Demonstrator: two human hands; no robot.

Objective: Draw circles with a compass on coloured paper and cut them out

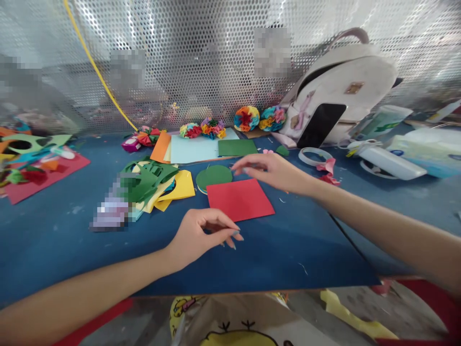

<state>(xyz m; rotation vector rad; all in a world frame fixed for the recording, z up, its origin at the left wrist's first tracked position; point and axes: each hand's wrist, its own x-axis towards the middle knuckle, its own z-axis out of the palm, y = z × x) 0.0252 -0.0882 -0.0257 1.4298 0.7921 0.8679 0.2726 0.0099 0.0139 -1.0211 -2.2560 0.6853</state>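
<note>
A red paper rectangle (240,199) lies on the blue table, overlapping the front edge of a green paper circle (216,177). Over the table just in front of the red paper is my left hand (203,230), its thumb and index tips pinched together; whether anything small sits between them cannot be made out. My right hand (272,170) reaches past the red paper's back right corner with fingers stretched out toward the green circle. No object shows in it. Behind lies a green paper rectangle (237,147) on light blue sheets (194,150).
Cut paper scraps (151,180) lie left, with more colourful scraps (36,163) farther off. Crumpled paper flowers (247,118) line the mesh wall. At right are a white backpack (345,81), a phone (322,125), a tape roll (313,156) and a white glue gun (392,162).
</note>
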